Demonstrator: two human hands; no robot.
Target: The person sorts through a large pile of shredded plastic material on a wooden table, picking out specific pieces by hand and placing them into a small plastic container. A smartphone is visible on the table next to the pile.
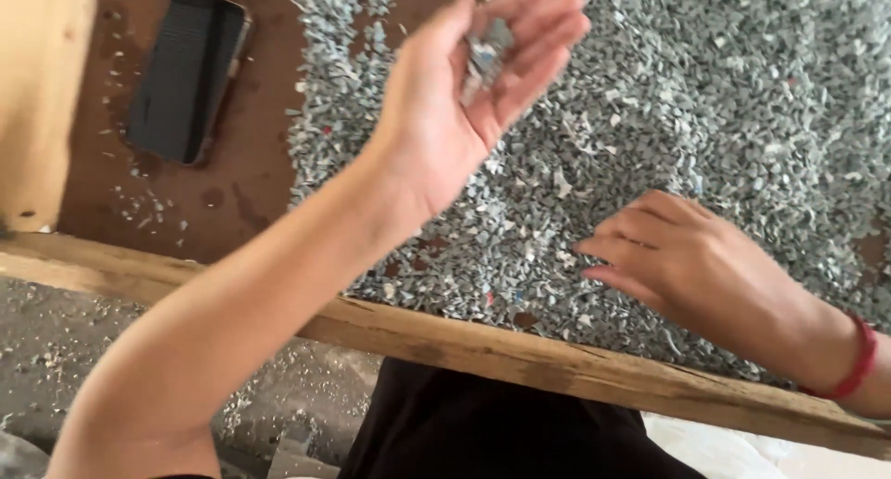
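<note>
Left hand (464, 98) is raised above the board, palm up, fingers cupped around a small clump of grey flakes (484, 57). Right hand (682, 256) rests loosely curled, fingertips touching the grey flake pile (705, 98). A dark phone (186, 75) lies well left, beside the wooden rail (520, 354).

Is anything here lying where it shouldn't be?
Yes: a dark phone lies on the brown board beside the grey flakes, with stray bits scattered around it. More bits have spilled onto the floor.
</note>
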